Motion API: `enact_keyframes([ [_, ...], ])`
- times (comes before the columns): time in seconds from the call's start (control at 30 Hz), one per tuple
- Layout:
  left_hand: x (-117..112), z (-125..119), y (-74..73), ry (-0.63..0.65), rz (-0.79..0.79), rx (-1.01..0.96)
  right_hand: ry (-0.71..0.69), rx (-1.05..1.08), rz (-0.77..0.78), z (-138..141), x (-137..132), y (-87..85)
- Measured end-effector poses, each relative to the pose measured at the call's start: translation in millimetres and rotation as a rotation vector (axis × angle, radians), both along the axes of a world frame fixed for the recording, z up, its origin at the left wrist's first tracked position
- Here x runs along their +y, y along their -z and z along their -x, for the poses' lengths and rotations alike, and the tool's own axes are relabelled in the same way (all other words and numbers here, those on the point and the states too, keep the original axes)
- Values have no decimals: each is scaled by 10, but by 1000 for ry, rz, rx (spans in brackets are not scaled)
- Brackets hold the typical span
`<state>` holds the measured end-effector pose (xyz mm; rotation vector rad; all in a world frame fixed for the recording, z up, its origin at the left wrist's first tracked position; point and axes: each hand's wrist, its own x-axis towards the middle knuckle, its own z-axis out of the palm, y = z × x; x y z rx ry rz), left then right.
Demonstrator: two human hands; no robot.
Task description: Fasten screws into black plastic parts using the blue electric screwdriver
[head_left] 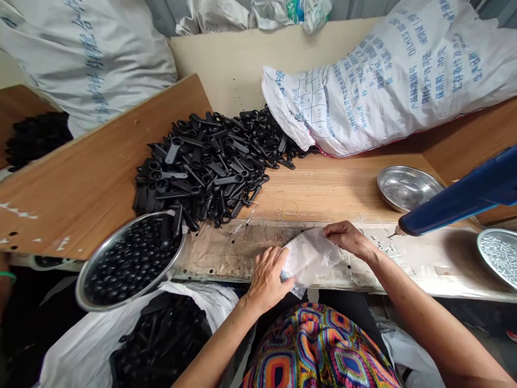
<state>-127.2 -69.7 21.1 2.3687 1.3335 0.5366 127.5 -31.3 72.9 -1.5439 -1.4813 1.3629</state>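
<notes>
My left hand (267, 277) and my right hand (347, 237) both grip a small clear plastic bag (309, 258) at the near edge of the wooden table (323, 188). The left hand's fingers curl round the bag's lower left side. At the bag's upper right corner, the right hand pinches the plastic. What the bag holds cannot be made out. A pile of black plastic handle parts (210, 161) lies on the table beyond my left hand. A metal bowl (131, 261) of small black round pieces stands to the left of it.
A big white woven sack (388, 81) lies at the back right, another (89, 54) at the back left. An empty steel dish (406, 187) and a blue tool (456, 199) are at the right, with a second dish (498, 256) of small metal bits. A bag of black parts (161, 339) sits below the table.
</notes>
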Motion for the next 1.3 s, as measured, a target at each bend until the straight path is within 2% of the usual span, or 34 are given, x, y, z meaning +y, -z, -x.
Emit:
enact_keyframes([
  [0.1,35,61,-17,-1,12,-68,-225,30,180,-9,-70,-39],
  [0.17,65,112,-41,25,48,-110,-313,80,254,-1,-100,-68],
  [0.3,129,217,-73,112,154,-152,-295,160,158,53,-113,-121],
  [0.4,169,293,-61,44,284,-346,-441,134,72,115,-127,-149],
  [0.5,200,355,-52,-91,389,-498,-509,-63,-144,176,-172,-187],
  [0.6,228,384,-79,-163,407,-539,-439,-307,-451,229,-224,-255],
  [0.73,249,383,-125,-235,418,-602,-274,-299,-823,315,-219,-385],
  [0.8,248,383,-125,-243,427,-624,-296,-254,-883,374,-176,-435],
  [0.97,224,420,-85,-211,458,-647,-419,-331,-679,501,-57,-436],
  [1.07,221,463,-72,-195,469,-641,-450,-327,-636,521,-46,-431],
  [1.2,228,504,-83,-194,458,-627,-424,-293,-429,507,-77,-462],
  [1.3,214,502,-123,-192,436,-604,-370,-405,-334,512,-87,-433],
])
